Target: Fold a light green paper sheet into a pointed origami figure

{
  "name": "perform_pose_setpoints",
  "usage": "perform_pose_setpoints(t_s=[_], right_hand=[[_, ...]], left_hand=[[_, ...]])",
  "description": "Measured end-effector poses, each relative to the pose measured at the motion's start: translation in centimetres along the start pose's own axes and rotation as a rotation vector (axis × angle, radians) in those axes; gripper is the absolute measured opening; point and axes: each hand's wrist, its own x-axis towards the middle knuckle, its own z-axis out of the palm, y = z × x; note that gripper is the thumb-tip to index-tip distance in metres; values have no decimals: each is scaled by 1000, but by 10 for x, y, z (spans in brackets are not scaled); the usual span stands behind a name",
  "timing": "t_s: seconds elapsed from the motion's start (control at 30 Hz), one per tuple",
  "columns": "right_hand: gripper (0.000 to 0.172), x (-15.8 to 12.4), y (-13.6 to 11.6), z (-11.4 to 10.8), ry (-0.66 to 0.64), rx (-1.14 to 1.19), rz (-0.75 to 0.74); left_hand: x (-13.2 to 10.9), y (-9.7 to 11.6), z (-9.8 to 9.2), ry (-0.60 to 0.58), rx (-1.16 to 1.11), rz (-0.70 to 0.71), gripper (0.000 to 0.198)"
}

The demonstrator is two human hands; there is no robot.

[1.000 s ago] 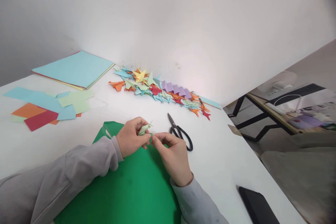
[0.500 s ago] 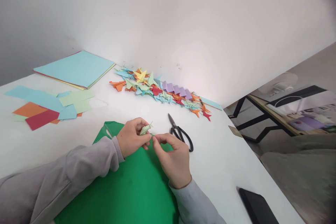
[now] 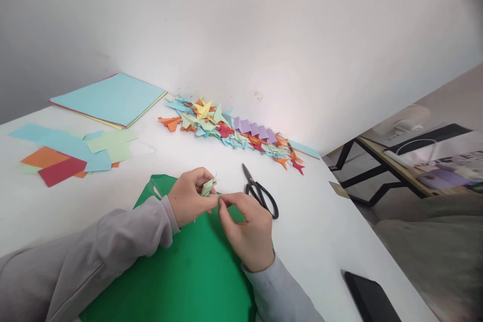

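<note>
A small pale green folded paper piece (image 3: pixel 208 187) is held between both hands above a large green paper sheet (image 3: pixel 181 271). My left hand (image 3: pixel 188 196) is closed round the piece from the left. My right hand (image 3: pixel 247 229) pinches its lower right tip with thumb and forefinger. Black scissors (image 3: pixel 260 193) lie shut on the white table (image 3: pixel 320 231) just right of my right hand.
A row of several colourful folded paper figures (image 3: pixel 230 131) lies along the wall. A stack of coloured paper sheets (image 3: pixel 109 98) and loose cut pieces (image 3: pixel 64 156) sit at the left. A black phone (image 3: pixel 372 297) lies near the table's right front edge.
My right hand has slid slightly left and closer to the left hand, tightening its pinch on the piece's tip. The folded piece has tilted a little more upright.
</note>
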Motion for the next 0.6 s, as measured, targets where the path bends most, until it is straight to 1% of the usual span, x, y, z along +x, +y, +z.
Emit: perform_pose_setpoints(t_s=[0.17, 0.37, 0.5, 0.6], right_hand=[[10, 0, 1, 1, 17, -25, -32], [8, -2, 2, 2, 130, -121, -154], [8, -1, 3, 1, 126, -170, -216], [8, 0, 3, 0, 106, -218, -289]], left_hand=[[0, -1, 0, 10, -18, 6, 19], [2, 2, 2, 50, -111, -55, 18], [2, 4, 2, 68, -132, -68, 18], [2, 3, 2, 74, -143, -75, 19]])
